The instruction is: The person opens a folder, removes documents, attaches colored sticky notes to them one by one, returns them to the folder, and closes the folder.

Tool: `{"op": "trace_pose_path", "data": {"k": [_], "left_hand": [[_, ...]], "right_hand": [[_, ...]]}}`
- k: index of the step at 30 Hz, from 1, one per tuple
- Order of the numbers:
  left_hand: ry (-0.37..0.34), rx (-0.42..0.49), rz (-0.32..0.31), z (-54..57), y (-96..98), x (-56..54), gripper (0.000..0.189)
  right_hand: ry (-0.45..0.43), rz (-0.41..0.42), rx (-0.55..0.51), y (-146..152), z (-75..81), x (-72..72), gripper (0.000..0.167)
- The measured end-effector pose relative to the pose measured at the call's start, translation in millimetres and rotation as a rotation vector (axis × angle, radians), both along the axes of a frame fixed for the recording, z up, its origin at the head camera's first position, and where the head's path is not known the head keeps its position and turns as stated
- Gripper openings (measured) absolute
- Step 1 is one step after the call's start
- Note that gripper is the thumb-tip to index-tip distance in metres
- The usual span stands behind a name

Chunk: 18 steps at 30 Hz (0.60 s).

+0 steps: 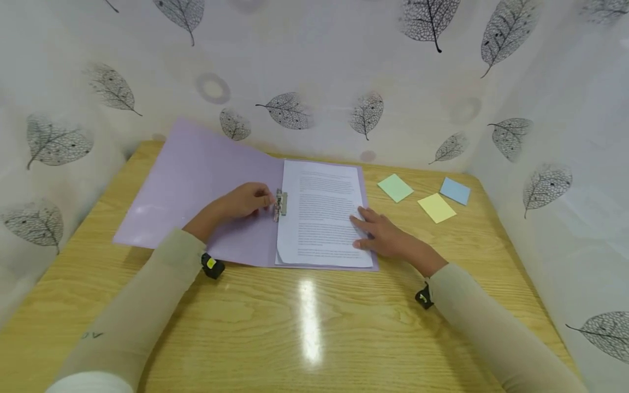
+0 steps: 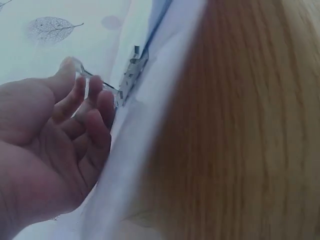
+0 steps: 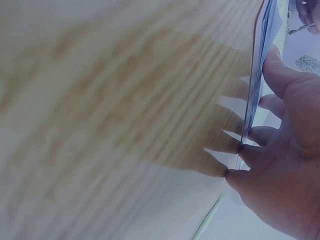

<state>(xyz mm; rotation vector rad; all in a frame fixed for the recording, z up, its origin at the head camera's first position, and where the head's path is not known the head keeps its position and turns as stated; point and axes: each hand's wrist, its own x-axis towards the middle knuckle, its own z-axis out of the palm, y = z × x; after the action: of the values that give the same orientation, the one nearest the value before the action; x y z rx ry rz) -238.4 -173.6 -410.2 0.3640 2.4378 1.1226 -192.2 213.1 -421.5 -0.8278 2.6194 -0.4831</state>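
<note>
A lilac folder (image 1: 201, 169) lies spread open on the wooden table, its left cover partly raised. Printed sheets (image 1: 324, 218) are stacked on its right side, one lower left corner slightly curled. A metal clip (image 1: 281, 204) sits at the left edge of the stack. My left hand (image 1: 245, 201) pinches the thin metal lever (image 2: 102, 82) of this clip between thumb and finger; the lever stands out from the base in the left wrist view. On the right edge of the sheets rests my right hand (image 1: 385, 236), fingers spread, fingertips touching the paper and folder edge.
Green (image 1: 395, 188), yellow (image 1: 437, 208) and blue (image 1: 455, 191) sticky notes lie right of the folder. A leaf-patterned curtain (image 1: 314, 65) encloses the back and sides of the wooden table (image 1: 245, 327). Light reflects off the table's front part.
</note>
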Motion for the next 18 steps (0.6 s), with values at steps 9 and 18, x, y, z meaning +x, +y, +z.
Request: {"op": "trace_pose_path", "data": {"k": [9, 18], "left_hand": [[0.079, 0.078, 0.104, 7.0, 10.2, -3.6, 0.032], [0.151, 0.035, 0.249, 9.3, 17.1, -16.9, 0.033]], "right_hand": [[-0.004, 0.002, -0.002, 0.5, -1.6, -1.3, 0.073], [0.0, 0.003, 0.001, 0.6, -0.2, 0.0, 0.072]]}}
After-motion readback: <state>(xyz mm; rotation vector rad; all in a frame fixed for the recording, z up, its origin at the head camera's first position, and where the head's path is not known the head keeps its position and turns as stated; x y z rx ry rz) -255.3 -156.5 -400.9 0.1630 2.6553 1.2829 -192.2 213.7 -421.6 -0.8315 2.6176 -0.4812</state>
